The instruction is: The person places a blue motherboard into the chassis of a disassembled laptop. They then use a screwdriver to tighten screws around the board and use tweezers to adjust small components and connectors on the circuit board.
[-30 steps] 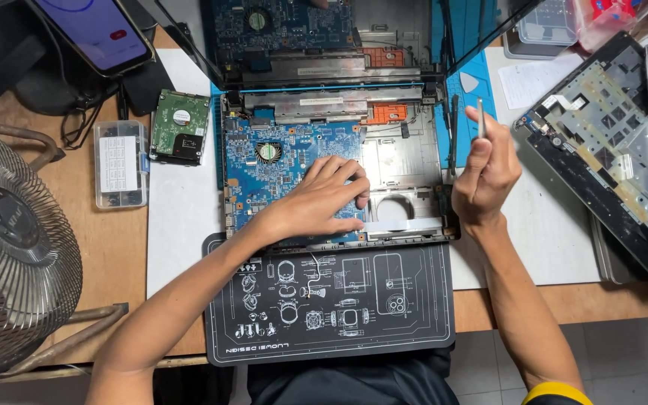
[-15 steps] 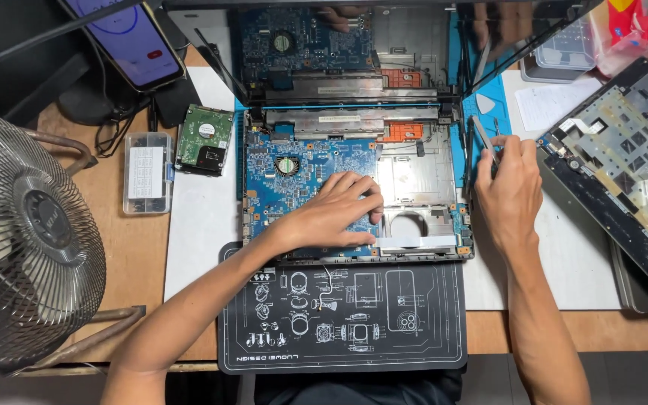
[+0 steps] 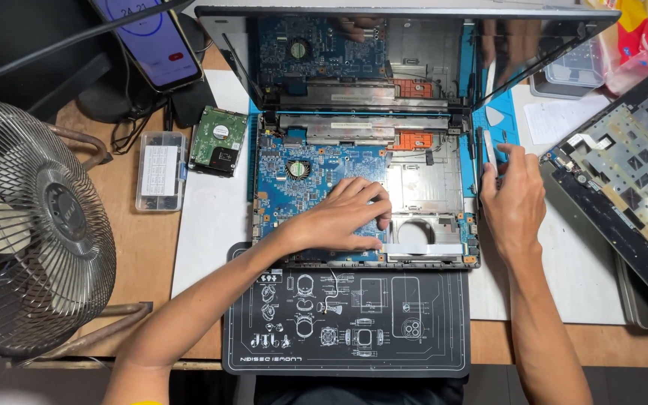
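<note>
An opened laptop base (image 3: 429,180) lies on the desk with its blue motherboard (image 3: 294,187) bared and its dark screen (image 3: 414,45) tilted up behind. My left hand (image 3: 339,217) lies flat on the board's lower right part, fingers spread towards the empty drive bay. At the base's right edge, my right hand (image 3: 515,202) pinches a slim white tool (image 3: 489,150) between thumb and fingers. The tool lies along the edge, beside a thin black screwdriver.
A black printed work mat (image 3: 354,315) lies in front of the laptop. At the left are a wire fan (image 3: 24,225), a clear parts box (image 3: 160,171), a bare hard drive (image 3: 219,142) and a phone (image 3: 151,41). A removed keyboard panel (image 3: 631,180) lies at the right.
My right hand came down from a raised position, with the tool, to the laptop's right edge. My left hand stayed on the motherboard. The view shifted a little.
</note>
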